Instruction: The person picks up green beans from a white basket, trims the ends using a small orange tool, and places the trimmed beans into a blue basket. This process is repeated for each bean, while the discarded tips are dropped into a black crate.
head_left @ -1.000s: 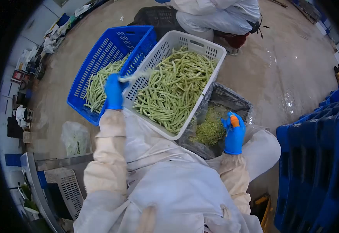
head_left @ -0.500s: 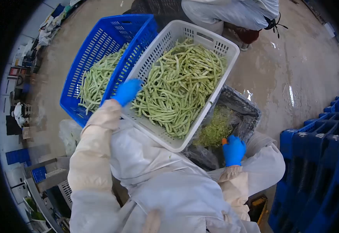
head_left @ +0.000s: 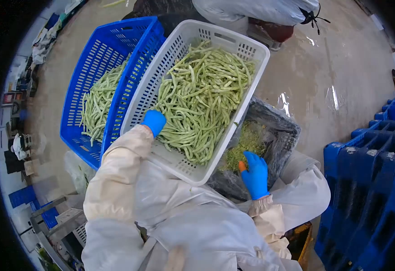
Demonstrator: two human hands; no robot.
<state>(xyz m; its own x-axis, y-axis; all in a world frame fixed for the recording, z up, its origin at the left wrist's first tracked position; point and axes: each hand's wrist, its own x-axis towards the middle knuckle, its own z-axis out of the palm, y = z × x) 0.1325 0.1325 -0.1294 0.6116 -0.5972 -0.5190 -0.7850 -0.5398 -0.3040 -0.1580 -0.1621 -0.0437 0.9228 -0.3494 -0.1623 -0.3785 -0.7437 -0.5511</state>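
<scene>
Long pale green beans (head_left: 206,95) fill much of the white perforated crate (head_left: 186,174) tilted in front of me. My left hand (head_left: 154,122), in a blue glove, reaches over the crate's near left side. Its fingers are curled on beans at the pile's left edge; the fingertips are partly hidden. Over the black-lined bin (head_left: 281,149) to the right hovers my right hand (head_left: 255,176), also blue-gloved, fingers stretched and apart, holding nothing. An orange cover (head_left: 242,166) sits on its thumb. Small green trimmings (head_left: 249,142) lie in that bin.
A blue perforated crate (head_left: 82,147) with more green beans (head_left: 100,101) stands against the white crate's left. Blue plastic pallets (head_left: 364,180) are stacked at the right. Another person's light-clothed leg (head_left: 260,9) shows at the top. The floor (head_left: 324,77) is wet.
My left hand has moved from above the crate's left rim down to the beans. My right hand's fingers have opened out over the bin. The view has shifted slightly.
</scene>
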